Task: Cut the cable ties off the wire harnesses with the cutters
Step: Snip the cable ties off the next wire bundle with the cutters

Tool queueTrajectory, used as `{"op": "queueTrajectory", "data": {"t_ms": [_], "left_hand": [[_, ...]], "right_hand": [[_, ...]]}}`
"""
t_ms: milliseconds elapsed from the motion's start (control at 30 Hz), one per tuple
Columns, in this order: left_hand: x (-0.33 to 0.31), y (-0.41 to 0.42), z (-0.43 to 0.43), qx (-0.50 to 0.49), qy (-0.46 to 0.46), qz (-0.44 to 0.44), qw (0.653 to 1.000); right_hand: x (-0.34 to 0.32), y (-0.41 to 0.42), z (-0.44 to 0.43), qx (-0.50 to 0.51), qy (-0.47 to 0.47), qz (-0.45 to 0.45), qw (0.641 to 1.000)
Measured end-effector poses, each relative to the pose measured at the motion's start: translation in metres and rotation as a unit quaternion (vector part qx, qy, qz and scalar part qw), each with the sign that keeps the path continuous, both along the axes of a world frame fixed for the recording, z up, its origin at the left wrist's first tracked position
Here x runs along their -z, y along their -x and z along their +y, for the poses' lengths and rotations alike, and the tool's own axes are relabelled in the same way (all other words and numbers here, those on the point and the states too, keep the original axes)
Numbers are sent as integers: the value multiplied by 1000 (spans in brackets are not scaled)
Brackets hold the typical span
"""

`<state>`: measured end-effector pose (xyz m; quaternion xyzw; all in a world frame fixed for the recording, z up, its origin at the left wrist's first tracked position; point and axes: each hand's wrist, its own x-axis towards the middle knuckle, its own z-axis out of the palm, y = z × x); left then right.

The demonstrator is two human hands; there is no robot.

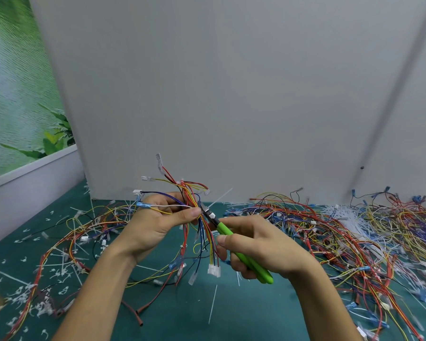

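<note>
At frame centre, a multicoloured wire harness (194, 205) is pinched by the left hand (158, 222), exposing its white plastic cable tie (219, 198) to green-handled cutters (241, 249) grasped in the right hand (261, 244).
</note>
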<state>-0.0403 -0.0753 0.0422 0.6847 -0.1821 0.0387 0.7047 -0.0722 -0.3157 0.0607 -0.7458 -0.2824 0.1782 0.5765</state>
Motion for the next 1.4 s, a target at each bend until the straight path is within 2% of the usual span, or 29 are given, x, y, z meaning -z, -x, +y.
{"op": "queueTrajectory", "data": {"t_ms": [433, 800, 1400], "left_hand": [[-4, 5, -4, -18, -36, -60, 997], [-2, 3, 0, -7, -19, -23, 1000], [-1, 1, -1, 9, 16, 13, 1000]], "right_hand": [[1, -2, -1, -8, -18, 40, 999], [0, 0, 1, -6, -18, 13, 1000], [-1, 1, 3, -7, -21, 28, 999]]}}
